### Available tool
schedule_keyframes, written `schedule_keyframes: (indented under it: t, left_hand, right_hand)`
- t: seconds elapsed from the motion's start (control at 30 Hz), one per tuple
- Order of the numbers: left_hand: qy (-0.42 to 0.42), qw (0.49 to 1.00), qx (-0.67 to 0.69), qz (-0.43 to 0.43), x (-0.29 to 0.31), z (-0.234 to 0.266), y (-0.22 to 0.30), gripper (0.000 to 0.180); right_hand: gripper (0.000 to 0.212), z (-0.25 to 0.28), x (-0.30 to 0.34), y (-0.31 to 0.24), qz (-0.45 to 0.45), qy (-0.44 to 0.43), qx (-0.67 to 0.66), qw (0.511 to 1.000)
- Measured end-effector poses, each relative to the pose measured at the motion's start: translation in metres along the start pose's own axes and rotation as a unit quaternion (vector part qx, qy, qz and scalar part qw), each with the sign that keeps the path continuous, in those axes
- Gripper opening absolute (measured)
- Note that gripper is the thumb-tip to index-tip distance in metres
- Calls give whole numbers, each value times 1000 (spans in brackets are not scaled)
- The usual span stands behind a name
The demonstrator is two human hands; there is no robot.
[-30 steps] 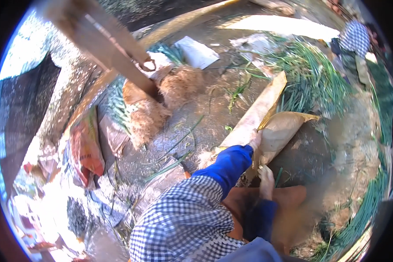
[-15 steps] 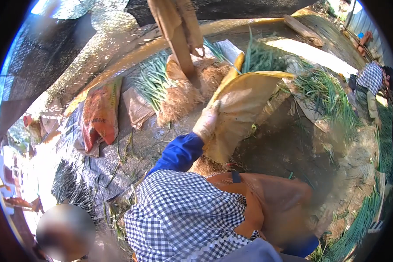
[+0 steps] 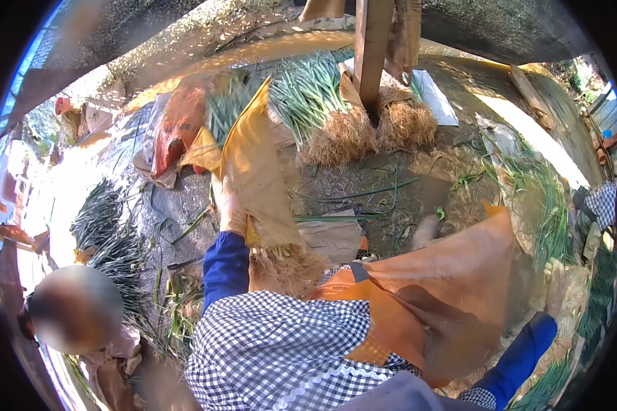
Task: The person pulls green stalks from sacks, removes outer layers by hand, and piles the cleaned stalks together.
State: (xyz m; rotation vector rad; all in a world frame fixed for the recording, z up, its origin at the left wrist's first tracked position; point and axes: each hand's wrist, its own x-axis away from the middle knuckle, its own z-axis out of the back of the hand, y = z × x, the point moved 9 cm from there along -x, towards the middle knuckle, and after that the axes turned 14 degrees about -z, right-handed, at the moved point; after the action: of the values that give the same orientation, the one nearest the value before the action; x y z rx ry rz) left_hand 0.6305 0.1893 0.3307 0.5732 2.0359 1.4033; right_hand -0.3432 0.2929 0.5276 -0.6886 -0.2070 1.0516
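My left hand point(image 3: 229, 209) grips a bundle of green onions wrapped in a yellowish-brown sheet point(image 3: 257, 178). The green tops point(image 3: 227, 109) stick out beyond the wrap, and pale brown roots point(image 3: 288, 268) hang from its near end. Its fingers are partly hidden behind the sheet. Far to the right, my right hand point(image 3: 555, 291) is stretched out low over the ground beside loose green onions; it is blurred, so its fingers cannot be made out. Two other wrapped onion bundles, one with roots here point(image 3: 339, 137) and a smaller one point(image 3: 406, 123), lie beside a wooden post.
The wooden post point(image 3: 373, 55) stands at the far middle. Orange-red sacks point(image 3: 178, 130) lie at the left, above a pile of dark green onions point(image 3: 106, 226). More onions point(image 3: 545, 212) spread along the right, near a person in a checked top point(image 3: 602, 204). Another person point(image 3: 75, 308) is at lower left.
My left hand has swung the wrapped onion bundle to the left, and the view has turned left. My right hand, hidden before, now shows at the far right.
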Motion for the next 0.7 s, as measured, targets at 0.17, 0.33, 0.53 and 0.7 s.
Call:
schedule_keyframes:
  t: [0.17,0.33,0.53,0.7]
  left_hand:
    - [56,963,-257,-59,38,82,-16,47]
    - [86,979,-179,40,44,137,-101,46]
    - [34,970,-118,211,52,60,-120,47]
    - [193,953,82,220,58,100,-188,45]
  right_hand:
    - [25,-80,-77,-178,35,-131,19,991]
    - [19,-175,-141,-286,443,-2,276,853]
    - [21,-300,-122,-401,360,-101,333,866]
    - [28,-417,-78,-495,450,-156,288,831]
